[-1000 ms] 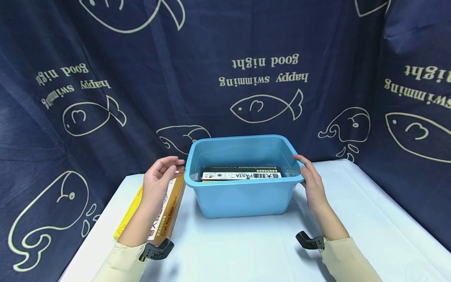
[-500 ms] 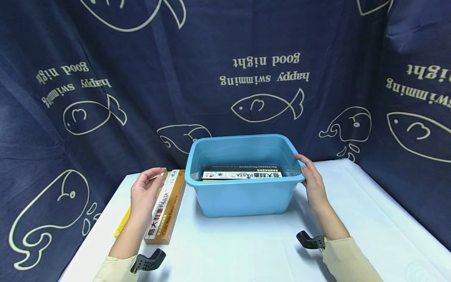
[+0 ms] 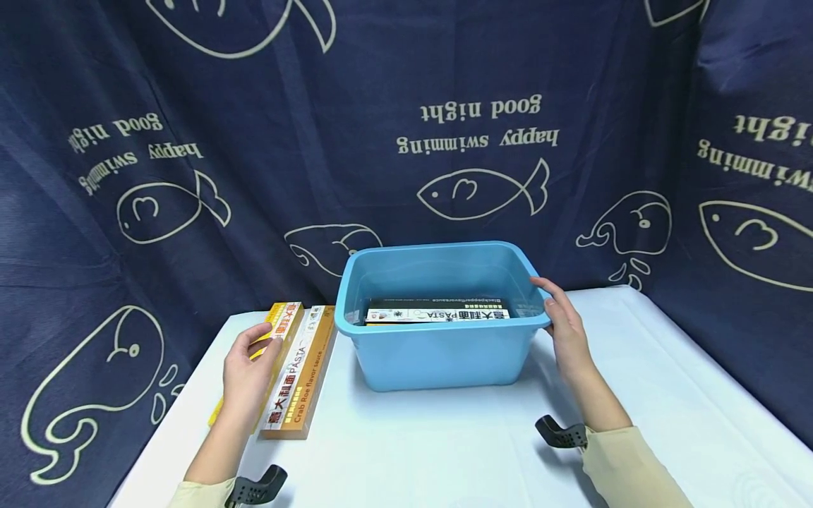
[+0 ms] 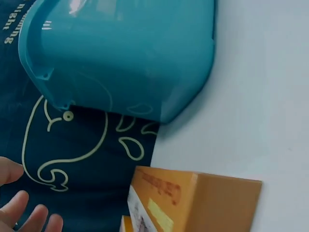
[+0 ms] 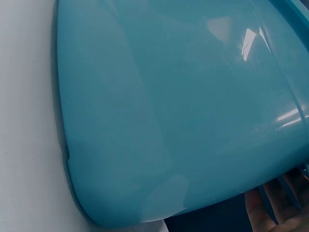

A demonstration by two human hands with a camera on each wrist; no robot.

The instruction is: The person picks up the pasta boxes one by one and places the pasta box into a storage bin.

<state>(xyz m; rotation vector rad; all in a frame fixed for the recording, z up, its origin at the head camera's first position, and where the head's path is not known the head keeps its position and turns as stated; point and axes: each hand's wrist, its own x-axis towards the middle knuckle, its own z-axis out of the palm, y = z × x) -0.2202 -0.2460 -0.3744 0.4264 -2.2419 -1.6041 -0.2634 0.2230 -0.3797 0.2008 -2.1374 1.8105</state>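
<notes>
My left hand (image 3: 246, 367) hangs over the yellow pasta box (image 3: 287, 317), fingers loosely bent with nothing between them; it covers part of that box. Beside it lies an orange-brown pasta box (image 3: 311, 381) labelled Crab Roe flavor sauce, whose end (image 4: 227, 203) also shows in the left wrist view. A blue plastic bin (image 3: 438, 360) stands upright right of the boxes. My right hand (image 3: 565, 331) holds the bin's right rim, with fingers (image 5: 270, 203) near the rim in the right wrist view. Inside the bin lie a white-sided pasta box (image 3: 438, 315) and a black one (image 3: 438, 304).
A white cloth (image 3: 432, 444) covers the table. Close behind the bin hangs a dark blue curtain (image 3: 356, 176) with fish and whale prints, which also runs along both sides.
My left hand has moved left and toward me, from between the bin and the orange-brown box to over the yellow box. The right hand stays at the bin's rim.
</notes>
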